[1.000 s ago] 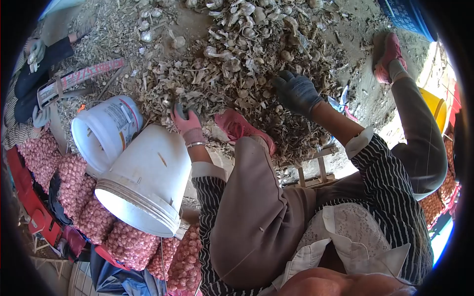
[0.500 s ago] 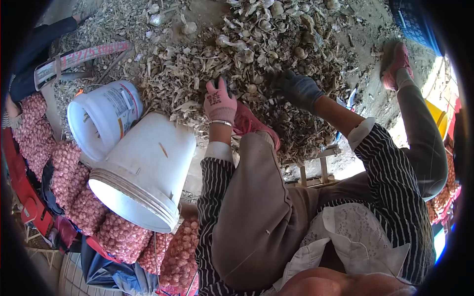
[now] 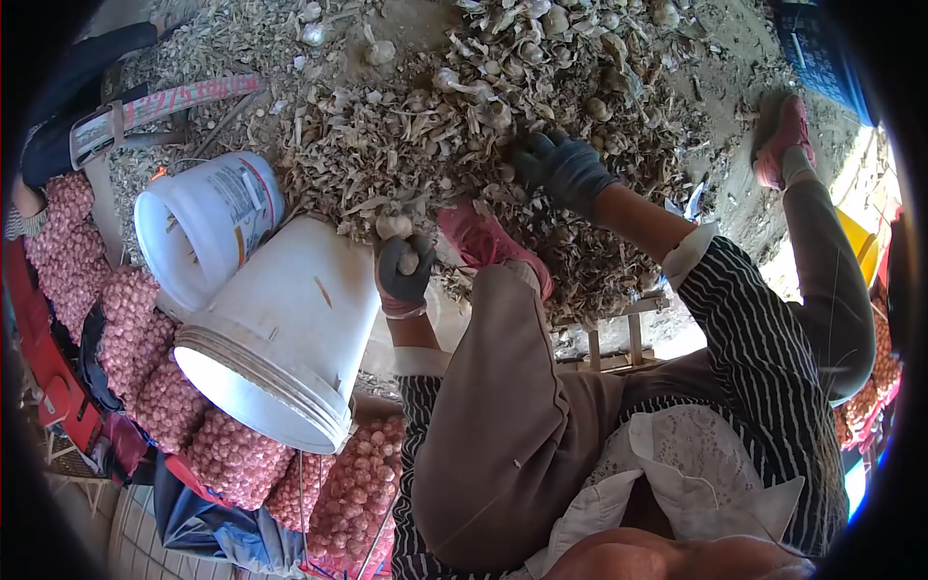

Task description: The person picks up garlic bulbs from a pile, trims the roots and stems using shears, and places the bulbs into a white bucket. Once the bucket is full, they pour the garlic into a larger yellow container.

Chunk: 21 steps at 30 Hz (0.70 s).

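My left hand point(image 3: 404, 278), in a pink glove with a dark palm, is turned palm up beside the large white bucket. Its fingers are curled round a garlic bulb point(image 3: 409, 262); a second pale garlic bulb point(image 3: 393, 227) lies at the fingertips. My right hand point(image 3: 568, 176), gloved in grey, reaches palm down onto the heap of dry garlic skins and stalks point(image 3: 406, 135). Its fingers are somewhat apart, the tips partly hidden, close to another bulb point(image 3: 507, 172). Loose bulbs are scattered through the heap above both hands.
The large white bucket point(image 3: 290, 300) lies tipped on its side at my left, against a smaller white bucket point(image 3: 217, 217). Mesh bags of garlic point(image 3: 227, 459) line the left edge. My pink shoe point(image 3: 483, 237) rests in the heap. Another person's sleeve point(image 3: 97, 58) shows at upper left.
My left hand has drawn back from the heap toward me and turned palm up, now with a bulb in it. My right hand has shifted slightly left, its fingers showing more.
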Each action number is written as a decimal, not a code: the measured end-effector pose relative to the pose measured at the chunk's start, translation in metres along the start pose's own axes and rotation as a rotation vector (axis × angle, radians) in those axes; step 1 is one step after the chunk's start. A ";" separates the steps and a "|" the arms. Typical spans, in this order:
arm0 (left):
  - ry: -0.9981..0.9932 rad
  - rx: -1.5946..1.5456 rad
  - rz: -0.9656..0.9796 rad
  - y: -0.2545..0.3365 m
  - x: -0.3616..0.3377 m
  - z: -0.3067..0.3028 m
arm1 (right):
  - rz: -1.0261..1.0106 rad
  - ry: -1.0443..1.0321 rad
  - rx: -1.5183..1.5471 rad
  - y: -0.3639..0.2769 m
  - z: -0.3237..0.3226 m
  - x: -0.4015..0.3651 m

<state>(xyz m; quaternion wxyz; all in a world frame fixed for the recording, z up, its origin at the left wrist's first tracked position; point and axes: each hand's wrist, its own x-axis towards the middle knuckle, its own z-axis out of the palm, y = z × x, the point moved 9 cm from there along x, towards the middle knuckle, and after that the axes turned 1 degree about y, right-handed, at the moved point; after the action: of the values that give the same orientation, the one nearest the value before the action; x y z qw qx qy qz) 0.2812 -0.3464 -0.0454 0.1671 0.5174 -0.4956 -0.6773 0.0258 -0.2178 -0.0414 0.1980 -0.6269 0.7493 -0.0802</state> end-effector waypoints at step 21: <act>-0.010 1.402 -0.145 0.005 0.050 0.037 | -0.070 -0.335 -0.002 -0.033 0.020 0.012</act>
<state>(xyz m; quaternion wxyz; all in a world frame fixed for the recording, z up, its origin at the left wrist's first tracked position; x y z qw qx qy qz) 0.2272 -0.3667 -0.0692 -0.2538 0.5316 -0.7803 -0.2102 0.0620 -0.2331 -0.0502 0.3167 -0.6574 0.6835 0.0193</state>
